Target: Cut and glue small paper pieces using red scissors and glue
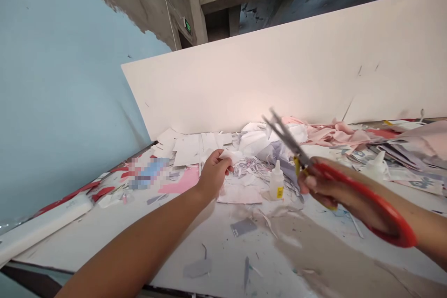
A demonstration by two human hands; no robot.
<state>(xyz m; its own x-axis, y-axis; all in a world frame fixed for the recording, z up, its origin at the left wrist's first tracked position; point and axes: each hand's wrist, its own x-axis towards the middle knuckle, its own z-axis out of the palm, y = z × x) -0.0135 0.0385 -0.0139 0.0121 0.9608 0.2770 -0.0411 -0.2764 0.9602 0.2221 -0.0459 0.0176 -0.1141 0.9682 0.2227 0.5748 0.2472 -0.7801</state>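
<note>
My right hand point(317, 186) is closed around red-handled scissors point(291, 139), held above the table with the metal blades slightly apart and pointing up and to the left. My left hand point(217, 167) pinches a small white piece of paper point(233, 155) over the middle of the table. Between the two hands stands an upright glue bottle point(277, 181) with a pointed nozzle and a yellow label. A pale paper strip point(239, 194) lies just below my left hand. Thin paper shreds point(256, 166) are heaped behind the bottle.
A white board point(244, 84) rises along the table's back edge, and a blue wall point(70, 79) stands at left. Pink sheets point(335, 135) are piled at back right, near a second white bottle point(377, 166). A long white bar point(45, 226) lies along the left edge.
</note>
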